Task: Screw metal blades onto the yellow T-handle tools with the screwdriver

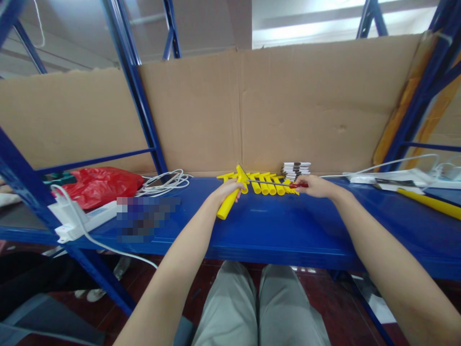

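Observation:
My left hand (227,188) is wrapped round a yellow T-shaped plastic tool (226,206), its tubular handle slanting down toward me. In my right hand (314,186) is a screwdriver (294,185) with a red handle, held level. Its long metal shaft points left, and the tip is at the head of the yellow tool; whether it touches cannot be made out. Behind the hands, several similar yellow T-shaped pieces (272,188) lie side by side along the back of the shelf. A stack of small white and black packets (296,170) sits behind them on the right.
The blue metal shelf (273,235) has a cardboard backing (309,105). At left are a red plastic bag (108,185), a white power strip (90,220) and coiled white cable (169,181). A yellow bar (432,203) and white items (378,176) lie at right. Blue uprights (137,91) stand either side.

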Available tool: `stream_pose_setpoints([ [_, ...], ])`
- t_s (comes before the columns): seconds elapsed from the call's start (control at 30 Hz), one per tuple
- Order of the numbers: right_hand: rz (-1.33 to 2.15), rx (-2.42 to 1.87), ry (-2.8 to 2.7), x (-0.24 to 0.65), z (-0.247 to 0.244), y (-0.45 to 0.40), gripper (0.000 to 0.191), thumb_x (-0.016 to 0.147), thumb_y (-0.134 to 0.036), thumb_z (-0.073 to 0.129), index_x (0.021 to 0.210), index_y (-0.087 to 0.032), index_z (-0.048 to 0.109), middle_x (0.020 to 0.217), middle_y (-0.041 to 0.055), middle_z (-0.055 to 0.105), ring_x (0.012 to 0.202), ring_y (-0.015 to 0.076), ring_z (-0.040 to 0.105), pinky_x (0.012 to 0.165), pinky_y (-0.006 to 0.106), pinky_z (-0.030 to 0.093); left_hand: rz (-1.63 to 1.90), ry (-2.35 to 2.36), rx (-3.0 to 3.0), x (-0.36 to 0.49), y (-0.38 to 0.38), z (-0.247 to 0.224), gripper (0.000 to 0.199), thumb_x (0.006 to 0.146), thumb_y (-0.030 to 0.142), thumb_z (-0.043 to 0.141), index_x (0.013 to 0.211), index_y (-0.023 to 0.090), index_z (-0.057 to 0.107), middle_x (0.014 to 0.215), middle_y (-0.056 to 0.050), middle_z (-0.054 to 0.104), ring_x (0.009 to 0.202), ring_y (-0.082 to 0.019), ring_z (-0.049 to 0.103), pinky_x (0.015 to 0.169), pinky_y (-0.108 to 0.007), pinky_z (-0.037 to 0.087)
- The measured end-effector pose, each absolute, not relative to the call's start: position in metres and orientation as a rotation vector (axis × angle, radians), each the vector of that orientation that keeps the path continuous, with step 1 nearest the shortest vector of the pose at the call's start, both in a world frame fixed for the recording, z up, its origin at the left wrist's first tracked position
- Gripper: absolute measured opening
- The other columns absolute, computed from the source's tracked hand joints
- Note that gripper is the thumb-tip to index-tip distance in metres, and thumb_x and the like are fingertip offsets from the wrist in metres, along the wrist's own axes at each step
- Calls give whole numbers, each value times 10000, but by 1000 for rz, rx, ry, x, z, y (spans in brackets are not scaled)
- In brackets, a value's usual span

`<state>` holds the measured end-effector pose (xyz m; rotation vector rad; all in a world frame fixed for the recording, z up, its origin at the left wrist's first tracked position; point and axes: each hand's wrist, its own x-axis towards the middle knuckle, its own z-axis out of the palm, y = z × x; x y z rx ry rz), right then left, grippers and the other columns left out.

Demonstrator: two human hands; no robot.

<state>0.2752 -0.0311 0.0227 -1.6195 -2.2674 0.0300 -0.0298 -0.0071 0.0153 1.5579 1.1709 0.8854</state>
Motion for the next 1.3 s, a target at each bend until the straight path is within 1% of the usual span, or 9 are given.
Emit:
stream_pose_setpoints([
  [0.17, 29, -1620, -2259, 278, 22, -31, 130, 768, -259, 518, 831, -180, 600, 900, 100, 694, 783, 209, 624, 714, 294, 478, 838, 1086, 1550, -31, -7, 19, 153, 709, 118, 490, 565, 168, 477, 416, 21, 457, 333, -68, 394, 360, -187, 343],
  [0.3, 6, -1612, -2255, 277, 21, -31, 93, 762, -239, 515, 804, -183, 577, 869, 100, 685, 749, 201, 616, 684, 285, 469, 809, 1126, 1568, -30, -10, 21, 184, 721, 106, 483, 547, 165, 465, 406, 24, 448, 338, -74, 409, 371, -194, 357],
  [0.47, -167, -1627, -2239, 269, 24, -33, 37, 752, -233, 525, 751, -200, 542, 785, 73, 668, 668, 178, 582, 606, 261, 421, 813, 1245, 1598, -28, -12, 21, 165, 729, 117, 492, 572, 165, 472, 421, 26, 463, 353, -80, 419, 386, -201, 366],
  [0.6, -290, -1620, -2257, 264, 26, -35, 62, 708, -234, 567, 718, -206, 513, 723, 51, 642, 633, 164, 552, 561, 244, 371, 809, 1262, 1635, -28, -12, 20, 155, 725, 126, 488, 579, 171, 464, 423, 23, 465, 364, -86, 425, 396, -207, 371],
  [0.87, -438, -1747, -2221, 253, 28, -43, 107, 707, -219, 563, 799, -203, 513, 719, 52, 636, 582, 157, 519, 519, 246, 289, 777, 1272, 1667, -26, -13, 19, 96, 710, 126, 514, 639, 171, 468, 432, 37, 467, 364, -90, 435, 389, -206, 377],
  [1.03, -408, -1794, -2222, 251, 24, -39, 147, 744, -230, 561, 881, -175, 568, 831, 97, 685, 678, 181, 585, 550, 245, 333, 790, 1283, 1646, -27, -10, 18, 98, 718, 124, 513, 637, 167, 478, 430, 39, 458, 357, -81, 423, 378, -194, 363],
  [1.1, -338, -1765, -2258, 252, 22, -37, 142, 772, -256, 545, 872, -170, 597, 851, 101, 694, 703, 182, 600, 566, 243, 352, 815, 1272, 1634, -28, -9, 17, 93, 720, 120, 510, 638, 160, 493, 433, 38, 458, 359, -76, 419, 376, -186, 354],
  [1.2, -220, -1758, -2334, 251, 21, -34, 194, 814, -296, 495, 798, -158, 630, 778, 96, 688, 648, 171, 587, 556, 248, 355, 848, 1262, 1616, -29, -8, 16, 88, 720, 115, 509, 641, 153, 508, 446, 35, 468, 365, -71, 419, 384, -183, 361],
  [1.3, -228, -1736, -2378, 251, 21, -34, 210, 806, -270, 488, 739, -147, 645, 707, 88, 671, 594, 159, 557, 544, 253, 345, 844, 1277, 1611, -28, -9, 18, 110, 728, 116, 503, 625, 156, 503, 439, 32, 463, 364, -75, 417, 383, -186, 359],
])
